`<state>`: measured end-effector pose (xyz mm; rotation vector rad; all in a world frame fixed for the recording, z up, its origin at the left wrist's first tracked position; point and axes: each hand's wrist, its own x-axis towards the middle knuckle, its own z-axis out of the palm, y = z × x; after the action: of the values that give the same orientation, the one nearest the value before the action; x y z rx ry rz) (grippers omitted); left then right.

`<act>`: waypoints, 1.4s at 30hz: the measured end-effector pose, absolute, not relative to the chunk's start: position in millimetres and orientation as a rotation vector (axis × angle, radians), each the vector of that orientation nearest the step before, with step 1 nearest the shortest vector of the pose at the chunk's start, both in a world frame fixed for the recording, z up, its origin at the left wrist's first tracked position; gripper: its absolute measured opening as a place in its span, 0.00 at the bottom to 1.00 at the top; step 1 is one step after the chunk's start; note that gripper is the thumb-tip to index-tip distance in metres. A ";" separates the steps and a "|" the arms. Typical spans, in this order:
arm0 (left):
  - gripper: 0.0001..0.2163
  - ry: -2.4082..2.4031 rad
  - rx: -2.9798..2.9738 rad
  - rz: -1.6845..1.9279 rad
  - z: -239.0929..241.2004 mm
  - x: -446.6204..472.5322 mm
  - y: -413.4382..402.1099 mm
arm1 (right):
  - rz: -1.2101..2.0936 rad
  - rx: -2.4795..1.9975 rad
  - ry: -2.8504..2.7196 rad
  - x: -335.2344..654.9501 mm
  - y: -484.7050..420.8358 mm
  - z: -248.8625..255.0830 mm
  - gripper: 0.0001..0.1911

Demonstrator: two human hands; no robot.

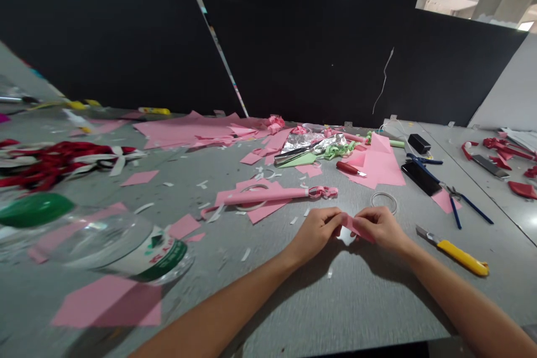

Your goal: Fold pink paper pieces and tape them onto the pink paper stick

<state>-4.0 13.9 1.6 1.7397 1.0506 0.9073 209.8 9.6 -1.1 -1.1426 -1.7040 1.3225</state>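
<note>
Between both hands, a small strip of pink paper [349, 224] is held above the near part of the grey table. My left hand [319, 229] pinches its left end between thumb and fingers. On the other end, my right hand [380, 227] is closed in a pinch too. Just behind the right hand lies a white ring, perhaps a roll of tape [384, 201]. A rolled pink paper stick [268, 196] with a curled end rests beyond my left hand on pink paper pieces. To the right is a yellow utility knife [461, 256] with its blade out.
On the left, a clear plastic bottle [109, 240] with a green cap lies on its side. Blue-handled pliers [455, 207], a black phone [420, 177] and a red-handled tool [349, 168] lie further back. A black panel [293, 39] stands along the table's far edge.
</note>
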 end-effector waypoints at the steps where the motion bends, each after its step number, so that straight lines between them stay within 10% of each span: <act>1: 0.21 1.059 1.736 0.944 1.9 -4.2 14.4 | 1.354 -1.132 -1.688 209.6 9.9 -2.1 0.24; 42: 0.16 0.801 1.349 1.047 -8.5 0.0 26.5 | 1.501 -1.024 -1.669 207.9 12.4 -11.3 0.20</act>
<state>0.0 26.5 -8.5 1.3491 0.8013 1.0467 207.9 12.4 -11.3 -1.0243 -1.6687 1.5008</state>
